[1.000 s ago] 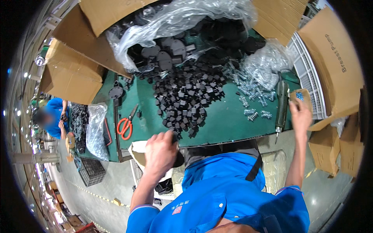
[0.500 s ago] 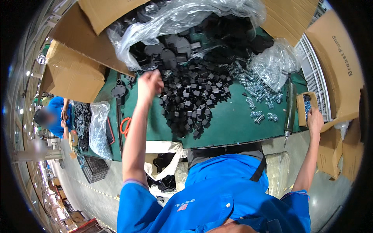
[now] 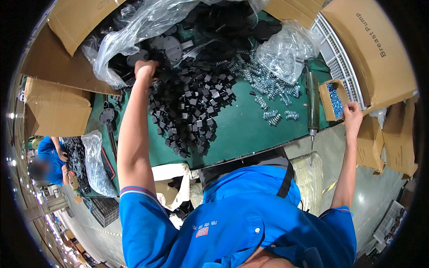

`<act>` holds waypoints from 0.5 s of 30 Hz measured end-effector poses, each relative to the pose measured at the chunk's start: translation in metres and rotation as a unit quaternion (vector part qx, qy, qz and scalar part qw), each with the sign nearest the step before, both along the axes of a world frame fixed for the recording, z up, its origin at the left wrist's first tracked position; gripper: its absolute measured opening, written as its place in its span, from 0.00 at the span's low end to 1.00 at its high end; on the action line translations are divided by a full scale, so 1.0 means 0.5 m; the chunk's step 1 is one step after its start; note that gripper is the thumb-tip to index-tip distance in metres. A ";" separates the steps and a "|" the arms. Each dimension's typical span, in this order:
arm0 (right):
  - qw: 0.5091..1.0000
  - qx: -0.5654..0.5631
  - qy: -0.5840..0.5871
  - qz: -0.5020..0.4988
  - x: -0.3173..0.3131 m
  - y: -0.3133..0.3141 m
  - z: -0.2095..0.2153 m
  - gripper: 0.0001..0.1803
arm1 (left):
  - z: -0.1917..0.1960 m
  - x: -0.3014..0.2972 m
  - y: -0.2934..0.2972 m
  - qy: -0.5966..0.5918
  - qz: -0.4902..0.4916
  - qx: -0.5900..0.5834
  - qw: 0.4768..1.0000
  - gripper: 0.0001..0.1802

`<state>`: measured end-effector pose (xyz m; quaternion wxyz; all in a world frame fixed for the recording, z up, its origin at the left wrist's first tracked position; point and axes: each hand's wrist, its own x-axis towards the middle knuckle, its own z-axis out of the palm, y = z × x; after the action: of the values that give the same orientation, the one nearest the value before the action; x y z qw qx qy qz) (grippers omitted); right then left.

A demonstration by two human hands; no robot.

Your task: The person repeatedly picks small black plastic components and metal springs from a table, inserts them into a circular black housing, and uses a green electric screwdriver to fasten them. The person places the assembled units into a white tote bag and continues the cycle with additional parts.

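Landmark: black block pile (image 3: 194, 105). Left hand (image 3: 145, 69) at far-left edge of pile, by round black parts (image 3: 172, 48); fingers curled, contents hidden, cannot tell if grasping. Right hand (image 3: 353, 114) well right of pile, at near-right corner of small cardboard box (image 3: 325, 102); fingertips bunched, cannot tell if anything pinched. Box well right of pile, open side up, long axis roughly front to back, near end slightly right; blue screws (image 3: 335, 99) inside. Round black parts just beyond left part of pile; clearest one flat, stem pointing right, long axis roughly crosswise. Green electric screwdriver (image 3: 313, 98) right of pile, long axis front to back, bit toward wearer, past table edge. Loose springs (image 3: 268, 85) right of pile, axes mixed. Clear plastic bag (image 3: 289, 49) beyond pile, to the right.
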<state>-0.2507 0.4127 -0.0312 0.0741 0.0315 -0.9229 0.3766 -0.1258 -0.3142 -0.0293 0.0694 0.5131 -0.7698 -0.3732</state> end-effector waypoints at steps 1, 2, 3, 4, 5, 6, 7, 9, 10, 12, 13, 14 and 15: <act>0.995 -0.097 -0.030 0.002 0.004 0.005 0.001 0.06 | -0.005 0.043 -0.006 0.063 -0.043 -0.052 0.996 0.21; 0.988 -0.149 -0.047 -0.016 0.024 0.002 0.017 0.06 | 0.030 0.062 0.051 0.168 0.007 -0.041 0.985 0.21; 0.977 -0.203 -0.062 -0.035 0.056 -0.007 0.038 0.06 | 0.060 0.082 0.099 0.231 0.000 -0.040 0.972 0.19; 0.962 -0.258 -0.075 -0.053 0.085 -0.003 0.052 0.06 | 0.089 0.105 0.150 0.295 -0.006 -0.039 0.955 0.18; 0.962 -0.242 -0.115 -0.050 0.105 0.037 0.035 0.07 | 0.113 0.132 0.215 0.326 -0.050 -0.016 0.944 0.17; 0.950 -0.269 -0.153 -0.040 0.134 0.049 0.026 0.07 | 0.136 0.163 0.291 0.354 -0.090 0.006 0.931 0.16; 0.936 -0.295 -0.188 -0.030 0.166 0.060 0.020 0.07 | 0.162 0.183 0.383 0.330 -0.124 0.061 0.934 0.15; 0.906 -0.365 -0.213 -0.036 0.230 0.044 0.004 0.08 | 0.125 0.232 0.499 0.302 -0.214 0.090 0.925 0.16; 0.894 -0.369 -0.252 -0.018 0.259 0.043 -0.003 0.08 | 0.109 0.247 0.549 0.274 -0.245 0.120 0.922 0.17; 0.883 -0.356 -0.305 -0.005 0.296 0.030 -0.023 0.08 | 0.060 0.259 0.640 0.291 -0.209 0.233 0.904 0.20; 0.885 -0.340 -0.318 -0.011 0.312 0.016 -0.033 0.07 | 0.036 0.260 0.668 0.286 -0.212 0.257 0.898 0.21; 0.887 -0.322 -0.331 -0.019 0.327 0.006 -0.041 0.07 | 0.023 0.257 0.687 0.281 -0.216 0.284 0.891 0.23; 0.895 -0.307 -0.323 -0.013 0.338 -0.003 -0.052 0.06 | 0.019 0.255 0.689 0.210 -0.260 0.227 0.915 0.22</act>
<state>-0.0815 0.4113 -0.0574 -0.2169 -0.1282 -0.7349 0.6297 0.0018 0.0303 -0.0199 0.0116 0.2071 -0.7383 -0.6418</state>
